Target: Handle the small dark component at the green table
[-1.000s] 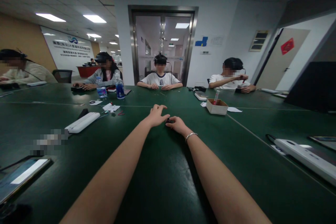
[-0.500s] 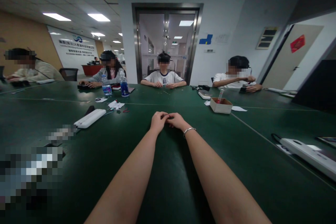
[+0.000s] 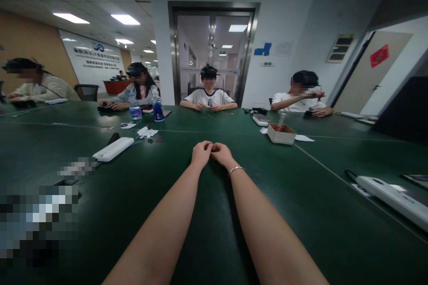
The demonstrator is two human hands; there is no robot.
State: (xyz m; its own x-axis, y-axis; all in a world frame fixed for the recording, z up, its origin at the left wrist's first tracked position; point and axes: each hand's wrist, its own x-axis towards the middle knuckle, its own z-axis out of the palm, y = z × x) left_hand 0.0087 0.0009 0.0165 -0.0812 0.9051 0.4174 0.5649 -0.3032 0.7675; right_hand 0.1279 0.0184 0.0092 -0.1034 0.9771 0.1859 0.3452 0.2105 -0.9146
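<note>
Dark and mostly hidden by fingers, a small piece [image 3: 213,148] sits between two bare hands, left of the box and a little nearer the wearer. The right hand [image 3: 221,153] has its thumb and fingers closed on this piece, while the left hand [image 3: 201,153] brings bent fingertips up against it; whether the left one grips or merely touches, I cannot tell. A silvery bracelet [image 3: 236,169] circles the right wrist. Both forearms reach over the green table [image 3: 214,236].

The pale box [image 3: 281,137] holds a clear tube [image 3: 281,120], red towards its bottom and leaning up past the rim. White paper [image 3: 304,138] lies just right of the box, and a long white case [image 3: 389,198] lies farther right and nearer. Well left of the box are crumpled papers [image 3: 147,132], with another white case [image 3: 113,149] beyond them. Two bottles [image 3: 135,112] stand left of the box and farther back. Behind the box, people sit along the far side, one in a white T-shirt [image 3: 197,97] facing the wearer.
</note>
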